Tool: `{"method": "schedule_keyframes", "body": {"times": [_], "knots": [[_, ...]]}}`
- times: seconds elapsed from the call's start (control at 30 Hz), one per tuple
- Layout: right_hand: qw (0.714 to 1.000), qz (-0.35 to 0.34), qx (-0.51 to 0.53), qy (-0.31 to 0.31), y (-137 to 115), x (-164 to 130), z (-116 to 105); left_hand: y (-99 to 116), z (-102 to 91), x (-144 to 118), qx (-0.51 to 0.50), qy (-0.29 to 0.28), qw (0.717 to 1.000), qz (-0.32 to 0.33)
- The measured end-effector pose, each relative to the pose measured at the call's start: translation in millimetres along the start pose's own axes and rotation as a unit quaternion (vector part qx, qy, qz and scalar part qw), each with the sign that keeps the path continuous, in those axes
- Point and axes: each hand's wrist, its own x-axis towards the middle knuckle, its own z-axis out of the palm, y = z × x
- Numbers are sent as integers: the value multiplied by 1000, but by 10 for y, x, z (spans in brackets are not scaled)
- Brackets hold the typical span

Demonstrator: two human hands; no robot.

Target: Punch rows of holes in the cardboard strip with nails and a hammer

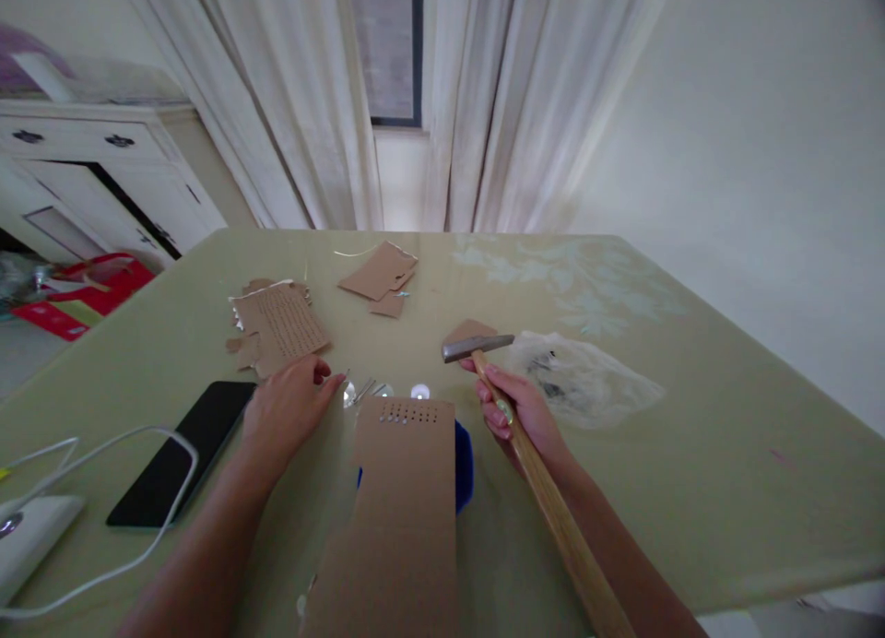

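Observation:
My right hand is wrapped round the wooden handle of a hammer, close below its metal head, which is raised over the table. At the left, my left hand is closed in a pinch, with a thin nail at its fingertips. Several loose nails lie just right of those fingers. Between my hands a long piece of cardboard has rows of small holes near its far end, with several nail heads showing in the front row. Under it, a blue object is mostly hidden.
Torn cardboard pieces lie at the left, and more cardboard scraps farther back. A crumpled clear plastic bag is right of the hammer head. A black phone and a white cable occupy the left side.

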Motion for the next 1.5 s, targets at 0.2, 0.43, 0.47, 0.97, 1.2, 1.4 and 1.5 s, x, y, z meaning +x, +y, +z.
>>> {"method": "schedule_keyframes", "body": {"times": [0.2,0.43,0.47,0.97,1.2,1.4,1.5], "knots": [[1000,1,-18,-9,-33,-76,45,-64,176,44,-10,16,997,77],[999,-7,-48,-16,-36,-88,86,105,81,-27,-209,122,963,116],[999,-8,-51,-17,-32,-86,90,171,46,-81,-279,145,940,132],[996,1,-86,-10,5,-64,106,528,-98,-565,-368,100,864,328],[996,3,-92,-11,1,-81,119,531,-107,-580,-344,87,873,335],[996,-5,-83,-10,18,-97,123,534,-107,-584,-340,86,874,338],[996,-8,-86,-10,21,-100,117,530,-103,-585,-339,83,877,329]]}}
